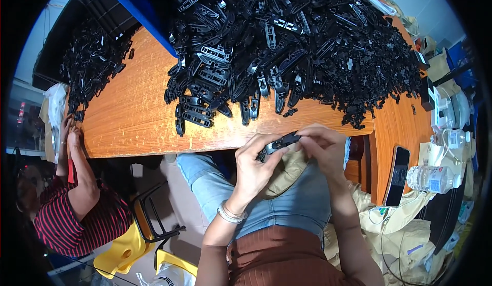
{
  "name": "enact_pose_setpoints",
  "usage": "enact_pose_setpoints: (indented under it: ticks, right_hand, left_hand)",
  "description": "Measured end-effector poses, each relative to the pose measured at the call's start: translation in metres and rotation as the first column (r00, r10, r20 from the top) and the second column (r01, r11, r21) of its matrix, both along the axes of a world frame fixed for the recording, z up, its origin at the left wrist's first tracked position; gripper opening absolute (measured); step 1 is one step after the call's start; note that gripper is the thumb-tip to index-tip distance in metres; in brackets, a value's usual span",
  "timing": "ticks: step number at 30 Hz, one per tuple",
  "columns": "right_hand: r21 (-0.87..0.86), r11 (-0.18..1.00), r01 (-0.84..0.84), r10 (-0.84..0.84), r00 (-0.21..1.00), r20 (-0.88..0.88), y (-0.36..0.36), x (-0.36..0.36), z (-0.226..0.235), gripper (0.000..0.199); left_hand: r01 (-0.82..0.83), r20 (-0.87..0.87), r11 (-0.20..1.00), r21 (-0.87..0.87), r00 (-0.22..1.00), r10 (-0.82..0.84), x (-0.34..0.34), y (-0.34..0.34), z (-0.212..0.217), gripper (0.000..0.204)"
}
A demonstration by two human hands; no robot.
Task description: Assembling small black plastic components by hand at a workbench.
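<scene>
Over my lap, just off the table's front edge, my left hand (256, 164) is closed around a dark elongated plastic part (283, 141). The fingertips of my right hand (326, 145) are pinched at the right end of that part. Whether a smaller piece sits between them is hidden. Beyond my hands, a large heap of long black plastic parts (266, 45) covers the far side of the table. To its right lies a heap of much smaller black pieces (366, 71).
The wooden table (136, 109) spans the view. A blue panel (138, 12) rises at the back left. At the right are a phone (397, 176) and a clear bottle (433, 179). A co-worker in a striped top (84, 219) handles another black heap (97, 55), near a yellow chair (123, 250).
</scene>
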State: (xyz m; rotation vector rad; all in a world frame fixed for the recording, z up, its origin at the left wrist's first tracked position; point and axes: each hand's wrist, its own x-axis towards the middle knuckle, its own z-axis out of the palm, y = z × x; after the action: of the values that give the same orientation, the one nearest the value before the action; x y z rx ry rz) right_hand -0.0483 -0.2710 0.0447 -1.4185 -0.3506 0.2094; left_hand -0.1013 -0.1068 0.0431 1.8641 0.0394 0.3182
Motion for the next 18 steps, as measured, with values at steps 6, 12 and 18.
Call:
enact_pose_setpoints:
  ticks: [6,12,18]
  right_hand:
    - [0.047,0.970,0.238,-0.231,0.965,-0.122,0.015,-0.024,0.005,0.013]
    - [-0.176,0.976,0.128,-0.104,0.984,0.144,0.010,-0.025,0.006,0.010]
    - [-0.244,0.950,0.196,-0.106,0.935,0.337,0.008,-0.025,0.000,0.012]
  left_hand:
    - [-0.044,-0.245,0.846,-0.531,0.964,-0.104,-0.013,-0.002,-0.004,0.031]
    - [-0.047,-0.162,0.739,-0.672,0.983,-0.084,-0.007,-0.005,0.008,0.036]
    - [0.020,-0.224,0.817,-0.577,0.957,-0.181,-0.010,0.002,0.005,0.025]
